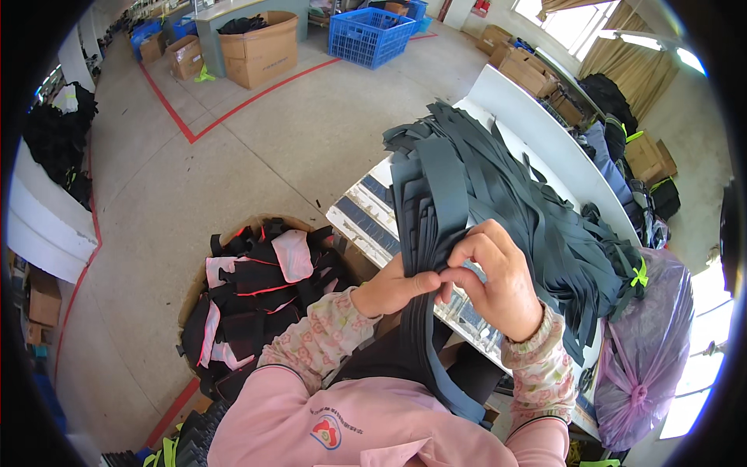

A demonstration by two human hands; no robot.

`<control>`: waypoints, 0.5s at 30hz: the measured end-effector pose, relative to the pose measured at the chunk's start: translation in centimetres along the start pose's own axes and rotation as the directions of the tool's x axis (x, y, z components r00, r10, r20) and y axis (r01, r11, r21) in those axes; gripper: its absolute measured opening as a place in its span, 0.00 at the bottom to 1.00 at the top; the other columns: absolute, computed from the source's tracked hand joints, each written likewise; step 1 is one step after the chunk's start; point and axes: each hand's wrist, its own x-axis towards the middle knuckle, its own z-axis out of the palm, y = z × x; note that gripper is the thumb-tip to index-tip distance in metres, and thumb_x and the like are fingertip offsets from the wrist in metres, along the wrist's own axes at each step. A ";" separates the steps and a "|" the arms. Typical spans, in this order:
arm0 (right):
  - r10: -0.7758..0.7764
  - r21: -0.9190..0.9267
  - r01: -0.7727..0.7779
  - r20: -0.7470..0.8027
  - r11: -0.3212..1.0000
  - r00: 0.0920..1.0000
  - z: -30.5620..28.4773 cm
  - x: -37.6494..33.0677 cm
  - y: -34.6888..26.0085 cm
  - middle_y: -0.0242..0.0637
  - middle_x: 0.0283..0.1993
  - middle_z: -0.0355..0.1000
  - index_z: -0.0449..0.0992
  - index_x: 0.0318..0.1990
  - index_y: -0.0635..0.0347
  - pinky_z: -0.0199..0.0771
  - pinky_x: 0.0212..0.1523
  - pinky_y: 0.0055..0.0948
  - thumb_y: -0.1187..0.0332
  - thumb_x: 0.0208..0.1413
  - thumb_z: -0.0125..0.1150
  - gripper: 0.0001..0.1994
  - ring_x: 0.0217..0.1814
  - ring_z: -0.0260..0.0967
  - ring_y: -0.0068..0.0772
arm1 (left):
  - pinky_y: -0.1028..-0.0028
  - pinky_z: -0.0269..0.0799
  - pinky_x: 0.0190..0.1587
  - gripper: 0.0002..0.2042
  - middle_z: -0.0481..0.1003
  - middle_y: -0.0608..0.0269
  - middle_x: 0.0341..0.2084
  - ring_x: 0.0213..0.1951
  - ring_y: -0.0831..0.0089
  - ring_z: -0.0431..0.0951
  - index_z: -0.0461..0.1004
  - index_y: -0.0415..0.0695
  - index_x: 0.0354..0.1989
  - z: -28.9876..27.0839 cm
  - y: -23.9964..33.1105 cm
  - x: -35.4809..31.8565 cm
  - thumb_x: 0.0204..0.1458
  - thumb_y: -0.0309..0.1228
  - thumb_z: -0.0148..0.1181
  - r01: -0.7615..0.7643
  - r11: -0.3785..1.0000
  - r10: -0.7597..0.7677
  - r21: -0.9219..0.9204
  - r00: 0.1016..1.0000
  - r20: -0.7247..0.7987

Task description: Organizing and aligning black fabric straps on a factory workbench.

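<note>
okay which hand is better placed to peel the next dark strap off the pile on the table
Right, probably. The right hand lies on top of the dark strap pile, its fingertips pinching a strap edge. The left hand sits lower, gripping the bundle hanging off the table edge, so it looks better suited to steadying.

Setting: garment or textile workshop floor. Evidence: heap of cut dark fabric strips (498,194) on white tabletop (537,124); cardboard bin of black-and-pink cut pieces (257,296); cardboard cartons (261,47); blue plastic crate (369,35); concrete floor with red painted lines (233,113).
</note>
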 end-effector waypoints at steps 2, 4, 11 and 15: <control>-0.014 0.028 0.012 0.071 1.000 0.997 -0.5 0.2 0.5 0.34 0.31 0.67 0.73 0.30 0.57 0.67 0.39 0.36 0.74 0.39 0.72 0.12 0.34 0.68 0.42 | 0.73 0.73 0.41 0.26 0.75 0.59 0.41 0.37 0.74 0.75 0.67 0.38 0.56 -0.3 -0.1 0.1 0.60 0.48 0.60 -0.012 0.999 0.007 0.045 0.996 0.092; -0.030 -0.008 0.030 0.059 1.000 0.998 -1.2 0.7 0.1 0.33 0.30 0.67 0.72 0.30 0.56 0.65 0.38 0.35 0.75 0.40 0.71 0.11 0.33 0.68 0.41 | 0.73 0.73 0.41 0.26 0.75 0.58 0.41 0.37 0.73 0.76 0.67 0.38 0.56 0.3 0.6 0.3 0.60 0.48 0.60 0.001 0.999 -0.005 0.047 0.997 0.082; -0.066 -0.139 0.085 0.136 0.987 0.989 -2.1 1.9 -0.7 0.32 0.29 0.66 0.73 0.33 0.55 0.62 0.37 0.35 0.73 0.42 0.71 0.12 0.32 0.66 0.39 | 0.73 0.74 0.42 0.25 0.75 0.56 0.44 0.40 0.73 0.77 0.66 0.38 0.57 0.6 0.6 0.5 0.61 0.45 0.60 -0.012 1.000 0.012 -0.007 0.996 0.092; -0.093 -0.168 0.130 0.216 0.977 0.972 -2.1 2.1 -0.8 0.32 0.28 0.65 0.72 0.32 0.55 0.63 0.37 0.35 0.73 0.41 0.71 0.12 0.33 0.66 0.40 | 0.73 0.74 0.41 0.24 0.75 0.56 0.44 0.40 0.72 0.77 0.66 0.38 0.57 0.7 0.6 0.4 0.62 0.44 0.59 -0.019 1.000 0.019 -0.002 0.996 0.087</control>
